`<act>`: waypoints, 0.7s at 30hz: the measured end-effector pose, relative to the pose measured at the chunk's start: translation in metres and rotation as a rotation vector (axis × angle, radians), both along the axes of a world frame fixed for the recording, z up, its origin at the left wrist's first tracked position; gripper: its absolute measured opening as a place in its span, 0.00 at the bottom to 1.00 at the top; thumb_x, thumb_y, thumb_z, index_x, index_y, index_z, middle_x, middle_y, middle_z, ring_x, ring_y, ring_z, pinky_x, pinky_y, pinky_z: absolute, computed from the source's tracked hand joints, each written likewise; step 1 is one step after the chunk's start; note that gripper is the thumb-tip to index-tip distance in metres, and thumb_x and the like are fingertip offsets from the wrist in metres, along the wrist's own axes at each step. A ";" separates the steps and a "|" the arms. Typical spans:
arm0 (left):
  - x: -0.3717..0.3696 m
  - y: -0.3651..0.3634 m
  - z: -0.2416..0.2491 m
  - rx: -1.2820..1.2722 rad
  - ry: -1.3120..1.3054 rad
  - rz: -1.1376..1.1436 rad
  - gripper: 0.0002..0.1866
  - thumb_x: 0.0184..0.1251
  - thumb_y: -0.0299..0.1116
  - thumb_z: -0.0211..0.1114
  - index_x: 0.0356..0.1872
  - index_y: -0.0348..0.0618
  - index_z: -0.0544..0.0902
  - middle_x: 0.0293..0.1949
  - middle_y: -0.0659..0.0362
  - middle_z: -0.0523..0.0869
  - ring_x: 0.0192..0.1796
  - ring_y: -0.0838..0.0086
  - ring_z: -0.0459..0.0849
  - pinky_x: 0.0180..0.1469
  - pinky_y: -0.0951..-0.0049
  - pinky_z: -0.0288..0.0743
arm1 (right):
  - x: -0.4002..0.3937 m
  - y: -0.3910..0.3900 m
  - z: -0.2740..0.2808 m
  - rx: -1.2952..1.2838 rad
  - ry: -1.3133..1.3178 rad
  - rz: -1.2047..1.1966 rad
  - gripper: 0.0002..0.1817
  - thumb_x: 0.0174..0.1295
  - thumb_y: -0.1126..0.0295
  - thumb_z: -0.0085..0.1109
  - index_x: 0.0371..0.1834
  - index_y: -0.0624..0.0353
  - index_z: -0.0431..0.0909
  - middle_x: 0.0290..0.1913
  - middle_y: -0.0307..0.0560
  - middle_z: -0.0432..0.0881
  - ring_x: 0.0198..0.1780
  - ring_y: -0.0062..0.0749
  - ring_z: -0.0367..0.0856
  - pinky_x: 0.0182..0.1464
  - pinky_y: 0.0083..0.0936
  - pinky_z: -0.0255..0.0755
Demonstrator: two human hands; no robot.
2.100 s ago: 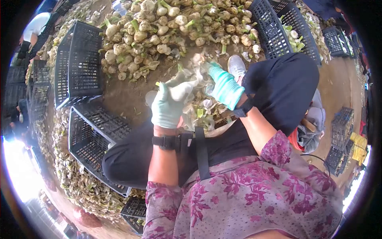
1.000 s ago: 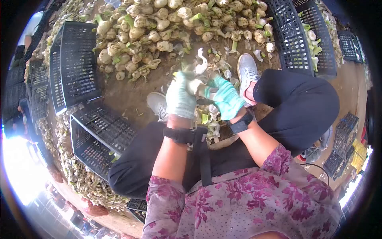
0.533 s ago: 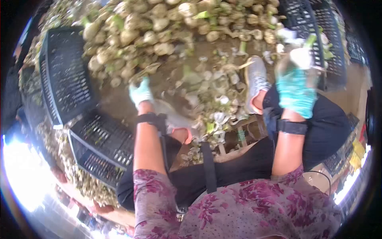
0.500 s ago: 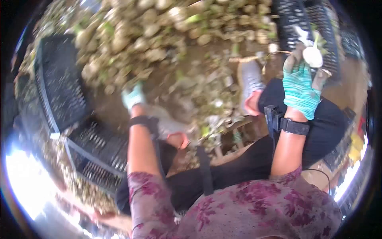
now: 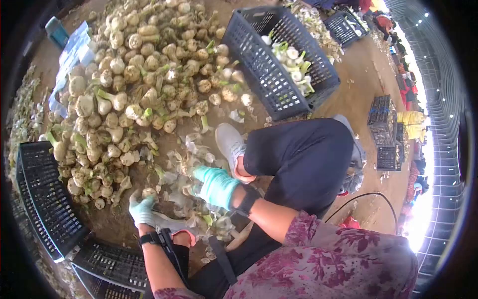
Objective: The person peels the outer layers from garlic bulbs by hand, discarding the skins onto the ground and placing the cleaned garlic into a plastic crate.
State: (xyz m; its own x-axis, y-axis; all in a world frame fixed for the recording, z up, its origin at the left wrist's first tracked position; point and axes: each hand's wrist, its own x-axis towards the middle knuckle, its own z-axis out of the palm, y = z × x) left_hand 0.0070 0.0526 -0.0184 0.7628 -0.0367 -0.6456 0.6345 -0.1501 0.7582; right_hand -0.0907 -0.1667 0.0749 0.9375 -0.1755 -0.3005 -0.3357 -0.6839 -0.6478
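My left hand (image 5: 143,210), in a pale glove, is closed around a brownish garlic bulb (image 5: 149,192) low over the ground. To its right, my right hand (image 5: 215,186), in a turquoise striped glove, hangs over loose papery garlic skins (image 5: 181,199). Its fingertips point left and are blurred and partly hidden, so what they hold, if anything, does not show. A large heap of unpeeled garlic bulbs (image 5: 132,70), some with green stems, spreads out in front of both hands.
A dark plastic crate (image 5: 264,74) at the upper right holds cleaned white garlic bulbs (image 5: 296,67). Another black crate (image 5: 47,199) stands at the left, with a further one (image 5: 112,264) below it. Stacked crates (image 5: 382,122) and people are farther right. A cable (image 5: 371,194) curves over the floor.
The view has swung right. My right hand has come from the crate back towards my left hand, and the white bulb it held is no longer seen in it. My left hand now holds a bulb.
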 end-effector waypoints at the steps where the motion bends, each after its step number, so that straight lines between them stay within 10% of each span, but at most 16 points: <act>1: -0.008 -0.011 0.014 -0.108 -0.074 -0.052 0.25 0.40 0.14 0.55 0.47 0.32 0.67 0.38 0.54 0.74 0.39 0.72 0.74 0.42 0.77 0.69 | 0.002 0.002 0.001 -0.019 -0.021 -0.005 0.18 0.48 0.63 0.51 0.42 0.58 0.69 0.31 0.53 0.76 0.32 0.50 0.74 0.37 0.35 0.68; 3: -0.024 -0.036 0.045 -0.210 -0.234 -0.195 0.30 0.38 0.14 0.54 0.51 0.32 0.64 0.44 0.55 0.73 0.43 0.74 0.72 0.47 0.78 0.65 | 0.000 0.000 -0.006 0.181 0.159 -0.090 0.14 0.49 0.62 0.49 0.36 0.56 0.74 0.28 0.50 0.77 0.29 0.46 0.75 0.33 0.34 0.68; 5: -0.043 -0.061 0.083 -0.321 -0.266 -0.297 0.31 0.37 0.14 0.54 0.52 0.32 0.63 0.46 0.55 0.71 0.47 0.72 0.71 0.50 0.75 0.64 | -0.014 0.005 -0.056 -0.184 -0.229 0.235 0.10 0.50 0.63 0.45 0.28 0.53 0.76 0.25 0.46 0.78 0.26 0.40 0.75 0.29 0.33 0.67; 12: -0.097 -0.073 0.126 -0.170 -0.443 -0.362 0.27 0.41 0.20 0.59 0.49 0.30 0.67 0.39 0.56 0.74 0.37 0.77 0.73 0.40 0.81 0.69 | -0.031 0.005 0.010 -0.268 -0.312 0.321 0.09 0.48 0.67 0.45 0.24 0.54 0.77 0.23 0.45 0.78 0.26 0.41 0.77 0.27 0.34 0.69; 15: -0.103 -0.053 0.109 -0.010 -0.430 -0.351 0.24 0.42 0.22 0.60 0.46 0.30 0.70 0.39 0.55 0.76 0.38 0.77 0.73 0.43 0.80 0.67 | -0.037 0.021 0.002 -0.234 -0.520 0.396 0.12 0.51 0.67 0.44 0.38 0.51 0.74 0.43 0.45 0.75 0.31 0.39 0.77 0.30 0.32 0.70; 16: -0.106 -0.049 0.108 -0.010 -0.477 -0.355 0.20 0.43 0.21 0.59 0.43 0.32 0.72 0.32 0.60 0.76 0.31 0.81 0.72 0.34 0.83 0.67 | -0.031 0.022 0.023 -0.289 -0.132 0.579 0.15 0.52 0.67 0.43 0.44 0.50 0.71 0.50 0.44 0.69 0.33 0.38 0.77 0.32 0.31 0.71; 17: -0.109 -0.047 0.106 -0.010 -0.522 -0.359 0.17 0.44 0.20 0.59 0.40 0.33 0.73 0.26 0.65 0.76 0.24 0.85 0.71 0.26 0.86 0.66 | -0.042 0.024 0.038 -0.431 -0.332 0.539 0.13 0.50 0.68 0.44 0.39 0.46 0.72 0.25 0.42 0.72 0.25 0.37 0.74 0.26 0.29 0.67; 21: -0.125 -0.049 0.148 -0.028 -0.473 -0.451 0.17 0.40 0.18 0.60 0.38 0.33 0.74 0.26 0.65 0.77 0.25 0.84 0.71 0.27 0.85 0.67 | -0.035 0.040 0.025 -0.390 -0.161 0.610 0.13 0.48 0.67 0.46 0.38 0.44 0.73 0.25 0.42 0.73 0.27 0.36 0.75 0.27 0.28 0.68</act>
